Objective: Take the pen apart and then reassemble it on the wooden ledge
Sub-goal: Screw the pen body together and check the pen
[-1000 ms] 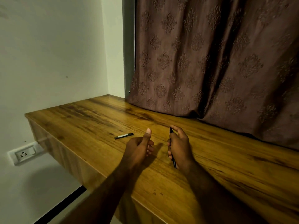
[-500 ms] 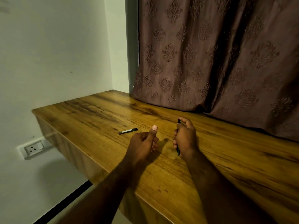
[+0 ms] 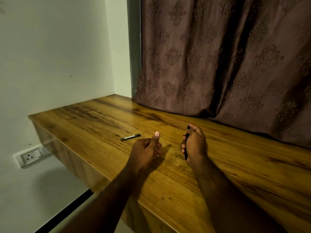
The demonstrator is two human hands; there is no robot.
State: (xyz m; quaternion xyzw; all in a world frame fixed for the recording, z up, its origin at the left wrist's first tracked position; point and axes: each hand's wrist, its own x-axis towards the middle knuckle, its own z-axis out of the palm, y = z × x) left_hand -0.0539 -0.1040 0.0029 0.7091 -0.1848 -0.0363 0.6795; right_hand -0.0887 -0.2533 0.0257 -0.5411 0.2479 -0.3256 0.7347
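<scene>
A dark pen body point(image 3: 186, 145) stands nearly upright in my right hand point(image 3: 195, 143), whose fingers curl round it just above the wooden ledge point(image 3: 94, 121). Its top end pokes out above my fingers and its lower end shows below my palm. My left hand point(image 3: 146, 148) hovers to the left of it, fingers curled into the palm and thumb pointing up, with nothing visible in it. A short black pen piece with a pale band point(image 3: 130, 137) lies flat on the ledge, just left of my left thumb.
A brown patterned curtain point(image 3: 218, 64) hangs down onto the back of the ledge. A white wall point(image 3: 58, 56) closes the left side, with a power socket point(image 3: 30, 156) below the ledge's front edge.
Both hands keep the same poses and grip. Only the view has shifted a little, so the ledge sits slightly higher in the picture.
</scene>
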